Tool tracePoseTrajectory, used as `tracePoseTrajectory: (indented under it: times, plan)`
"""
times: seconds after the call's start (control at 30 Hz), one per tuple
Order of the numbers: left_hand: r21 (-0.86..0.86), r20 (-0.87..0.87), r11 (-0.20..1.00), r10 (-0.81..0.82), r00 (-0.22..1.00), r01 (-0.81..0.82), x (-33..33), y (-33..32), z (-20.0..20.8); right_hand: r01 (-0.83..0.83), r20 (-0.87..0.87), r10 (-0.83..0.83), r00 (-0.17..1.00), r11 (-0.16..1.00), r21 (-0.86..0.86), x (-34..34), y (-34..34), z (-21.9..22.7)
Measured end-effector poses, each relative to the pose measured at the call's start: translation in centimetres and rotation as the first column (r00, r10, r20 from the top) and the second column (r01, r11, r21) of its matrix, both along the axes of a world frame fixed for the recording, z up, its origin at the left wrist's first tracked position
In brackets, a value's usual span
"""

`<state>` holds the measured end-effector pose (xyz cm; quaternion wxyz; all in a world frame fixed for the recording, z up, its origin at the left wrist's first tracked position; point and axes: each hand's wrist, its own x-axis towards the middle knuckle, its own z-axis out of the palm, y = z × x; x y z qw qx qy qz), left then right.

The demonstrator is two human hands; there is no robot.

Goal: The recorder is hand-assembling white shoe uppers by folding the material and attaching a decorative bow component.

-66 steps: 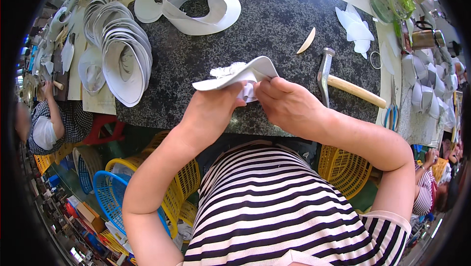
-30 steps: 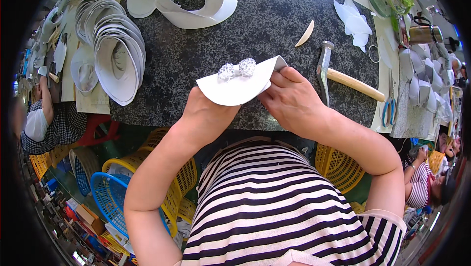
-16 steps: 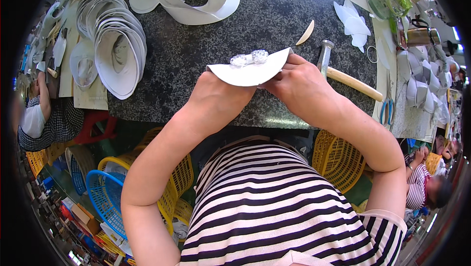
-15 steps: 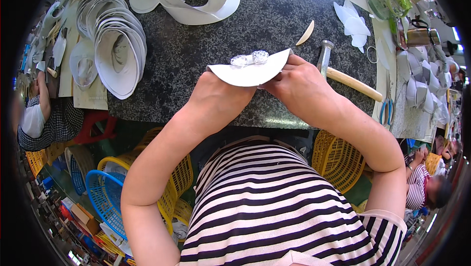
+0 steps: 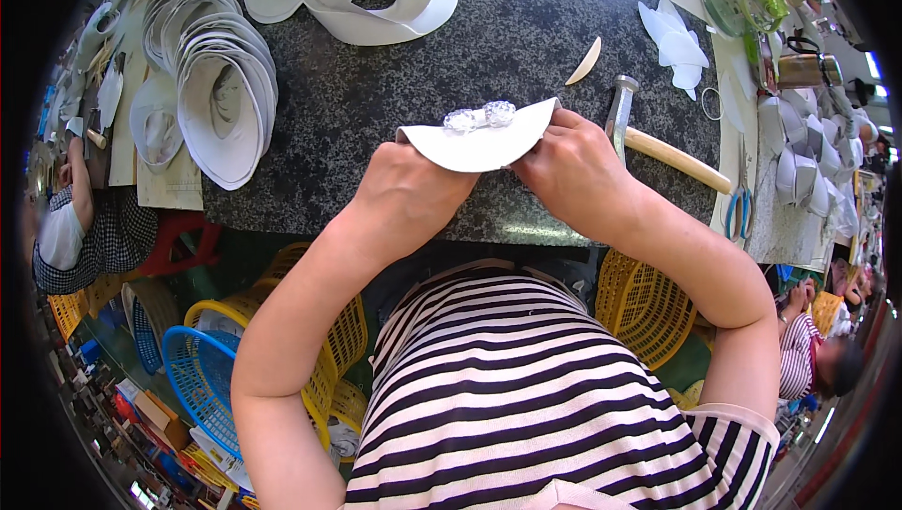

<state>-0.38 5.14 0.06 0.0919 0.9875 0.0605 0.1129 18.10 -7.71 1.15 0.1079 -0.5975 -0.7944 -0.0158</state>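
A white shoe upper point(image 5: 481, 149), curved and topped with a glittering clear bow point(image 5: 480, 118), is held above the near part of the dark speckled tabletop point(image 5: 526, 21). My left hand point(image 5: 413, 186) grips its left end, fingers curled underneath and mostly hidden. At the other end my right hand point(image 5: 575, 160) is closed on the edge, thumb and fingertips partly out of sight. Just right of that hand lies a hammer point(image 5: 672, 156) with a metal head and wooden handle. Beyond it rests a pale crescent-shaped piece point(image 5: 584, 62).
Nested white uppers point(image 5: 224, 115) are piled at the left; another white upper point(image 5: 413, 12) lies at the back. White cut pieces point(image 5: 675, 45) and blue-handled scissors point(image 5: 740, 213) are on the right. Yellow point(image 5: 648, 308) and blue baskets point(image 5: 199, 374) stand below. Other people work at both sides.
The shoe upper has tipped slightly and shows more of its white face. Both hands keep their hold, with only small shifts.
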Motion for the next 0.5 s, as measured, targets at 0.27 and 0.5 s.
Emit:
tracePoseTrajectory:
  times: [0.27, 0.5]
  plan:
    - [0.078, -0.025, 0.989, -0.121, 0.992, 0.122, -0.2, -0.4, 0.6, -0.098, 0.002, 0.098, 0.995, 0.995, -0.029, 0.2, -0.4, 0.5]
    - [-0.683, -0.056, 0.716, 0.144, 0.988, -0.143, -0.9, 1.2, 3.2, -0.17, 0.483, 0.222, 0.847, 0.974, -0.15, -2.8, -0.8, 0.9]
